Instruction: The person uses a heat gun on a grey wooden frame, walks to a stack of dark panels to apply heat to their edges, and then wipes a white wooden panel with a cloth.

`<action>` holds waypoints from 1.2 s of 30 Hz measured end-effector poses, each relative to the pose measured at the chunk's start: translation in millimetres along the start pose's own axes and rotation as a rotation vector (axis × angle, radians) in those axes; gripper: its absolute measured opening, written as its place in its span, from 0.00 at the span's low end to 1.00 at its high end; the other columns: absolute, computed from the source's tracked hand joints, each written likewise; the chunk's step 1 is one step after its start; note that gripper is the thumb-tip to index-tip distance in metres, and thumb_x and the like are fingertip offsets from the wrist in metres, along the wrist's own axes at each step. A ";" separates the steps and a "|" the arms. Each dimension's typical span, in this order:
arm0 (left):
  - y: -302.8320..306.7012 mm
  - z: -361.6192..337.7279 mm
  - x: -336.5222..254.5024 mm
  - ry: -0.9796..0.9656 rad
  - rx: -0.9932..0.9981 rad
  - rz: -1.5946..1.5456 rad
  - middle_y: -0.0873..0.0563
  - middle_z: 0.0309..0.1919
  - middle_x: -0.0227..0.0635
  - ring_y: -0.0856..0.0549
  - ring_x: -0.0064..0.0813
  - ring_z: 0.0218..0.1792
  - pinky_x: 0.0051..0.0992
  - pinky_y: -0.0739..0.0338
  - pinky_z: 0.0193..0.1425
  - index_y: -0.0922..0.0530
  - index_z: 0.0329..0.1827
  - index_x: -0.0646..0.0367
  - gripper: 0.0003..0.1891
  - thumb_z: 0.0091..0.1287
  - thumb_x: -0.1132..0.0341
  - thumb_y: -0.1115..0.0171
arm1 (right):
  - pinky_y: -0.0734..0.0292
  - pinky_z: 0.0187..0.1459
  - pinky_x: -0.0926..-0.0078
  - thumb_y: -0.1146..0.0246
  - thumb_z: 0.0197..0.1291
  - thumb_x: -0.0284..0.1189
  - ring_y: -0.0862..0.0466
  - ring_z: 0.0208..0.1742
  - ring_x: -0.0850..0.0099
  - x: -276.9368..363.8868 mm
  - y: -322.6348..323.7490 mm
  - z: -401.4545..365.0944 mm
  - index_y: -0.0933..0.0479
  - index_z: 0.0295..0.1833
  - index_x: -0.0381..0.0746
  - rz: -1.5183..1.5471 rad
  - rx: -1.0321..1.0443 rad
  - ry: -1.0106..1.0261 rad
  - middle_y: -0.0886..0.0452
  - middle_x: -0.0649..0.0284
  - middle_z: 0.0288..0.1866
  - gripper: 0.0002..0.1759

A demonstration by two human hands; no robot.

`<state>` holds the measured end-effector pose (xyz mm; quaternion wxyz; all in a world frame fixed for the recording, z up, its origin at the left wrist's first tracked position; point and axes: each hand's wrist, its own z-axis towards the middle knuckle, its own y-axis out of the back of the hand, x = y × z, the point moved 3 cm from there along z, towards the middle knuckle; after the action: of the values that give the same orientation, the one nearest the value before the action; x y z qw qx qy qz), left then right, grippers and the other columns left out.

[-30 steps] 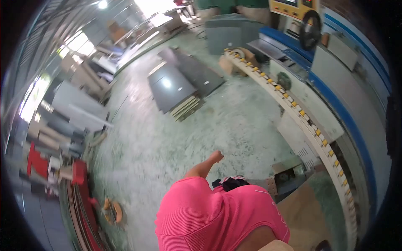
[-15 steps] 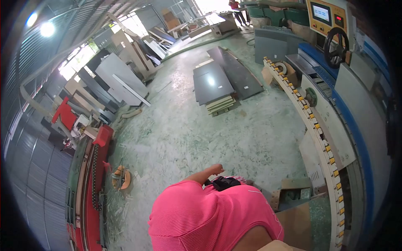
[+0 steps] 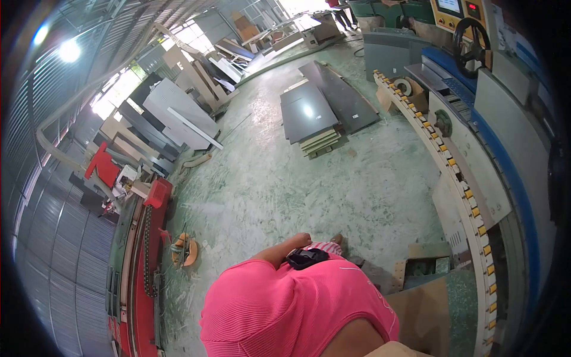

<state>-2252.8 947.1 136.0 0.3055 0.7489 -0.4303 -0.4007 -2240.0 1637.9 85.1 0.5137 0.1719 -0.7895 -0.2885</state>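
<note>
My left hand (image 3: 302, 239) is low in front of my body, at the end of a bare forearm and beside a black item (image 3: 307, 258) at my waist. Its fingers are too small and folded from sight to read. A pink ribbed top (image 3: 267, 297) fills the bottom middle, with red-and-white striped cloth (image 3: 328, 246) below the waist. My right hand does not show. Farther forward, dark grey panels (image 3: 308, 113) lie stacked low on the floor, with a longer dark panel (image 3: 342, 98) beside them.
A red machine (image 3: 143, 256) stands at left, near an orange round object (image 3: 184, 250). At right runs a long machine with a yellow-studded rail (image 3: 443, 152) and a black handwheel (image 3: 471, 47). Boards (image 3: 178, 113) lean along the left wall. A person (image 3: 344, 16) stands far back.
The view has shifted, so the machines and panels sit slightly differently in it. The visible hand has moved slightly left, closer to my waist. A shoe now shows past the striped cloth.
</note>
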 end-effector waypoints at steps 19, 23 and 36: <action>-27.6 13.2 62.4 0.018 0.092 -0.045 0.17 0.34 0.44 0.19 0.44 0.38 0.38 0.26 0.43 0.19 0.37 0.56 0.16 0.54 0.54 0.43 | 0.39 0.60 0.66 0.45 0.56 0.42 0.33 0.61 0.56 58.7 -89.9 -17.2 0.36 0.60 0.33 -0.304 0.026 -0.165 0.32 0.49 0.60 0.31; -17.5 12.4 93.3 -0.001 0.078 -0.191 0.17 0.29 0.46 0.17 0.43 0.30 0.38 0.23 0.33 0.19 0.34 0.62 0.16 0.53 0.57 0.44 | 0.39 0.60 0.66 0.45 0.56 0.41 0.33 0.61 0.56 124.8 -133.4 19.9 0.36 0.60 0.33 -0.400 0.022 -0.121 0.32 0.49 0.60 0.30; 193.2 135.8 356.5 0.328 -0.153 -0.403 0.17 0.32 0.47 0.18 0.44 0.35 0.40 0.26 0.37 0.19 0.33 0.60 0.11 0.52 0.62 0.41 | 0.30 0.49 0.58 0.48 0.57 0.39 0.25 0.49 0.51 482.7 -551.7 71.7 0.27 0.46 0.33 -0.327 0.284 0.188 0.25 0.45 0.47 0.21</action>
<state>-2337.3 529.2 104.0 0.3410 0.8491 -0.1857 -0.3580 -2518.4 956.6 58.1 0.5021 0.3939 -0.7326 -0.2366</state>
